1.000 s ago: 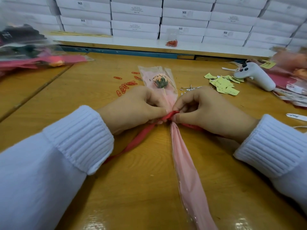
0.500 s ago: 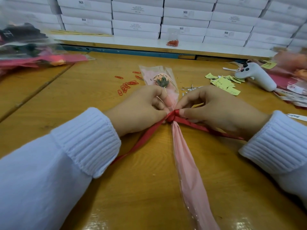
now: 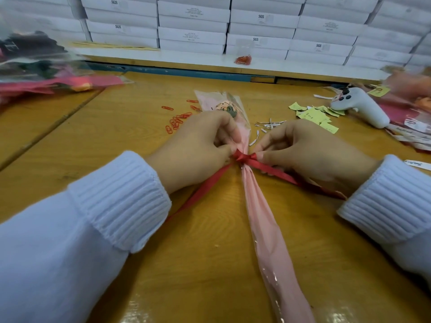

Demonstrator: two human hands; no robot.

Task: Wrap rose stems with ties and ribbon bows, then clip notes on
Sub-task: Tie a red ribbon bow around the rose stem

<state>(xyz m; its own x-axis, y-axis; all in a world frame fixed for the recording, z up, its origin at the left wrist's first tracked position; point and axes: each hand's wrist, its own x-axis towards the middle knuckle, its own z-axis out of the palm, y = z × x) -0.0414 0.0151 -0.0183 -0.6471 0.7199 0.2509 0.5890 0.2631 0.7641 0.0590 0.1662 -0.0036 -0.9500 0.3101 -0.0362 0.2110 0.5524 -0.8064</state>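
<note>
A rose in a pink sleeve with clear film (image 3: 261,220) lies lengthwise on the wooden table (image 3: 116,145), its bud (image 3: 227,107) pointing away from me. A red ribbon (image 3: 245,158) is knotted round the gathered neck of the sleeve, and its two tails run out towards me on the left and right. My left hand (image 3: 198,148) pinches the ribbon at the left side of the knot. My right hand (image 3: 310,152) pinches it at the right side, and the right tail passes under that hand.
Red paper clips (image 3: 177,120) lie left of the bud, silver twist ties (image 3: 268,124) right of it. Yellow notes (image 3: 312,114) and a white glue gun (image 3: 363,106) sit further right. Wrapped roses are piled at far left (image 3: 46,80) and far right (image 3: 415,108). White boxes (image 3: 193,22) line the back.
Both hands have drawn slightly apart and the knot now shows between them, tightened on the sleeve. The right tail has been pulled out to the right.
</note>
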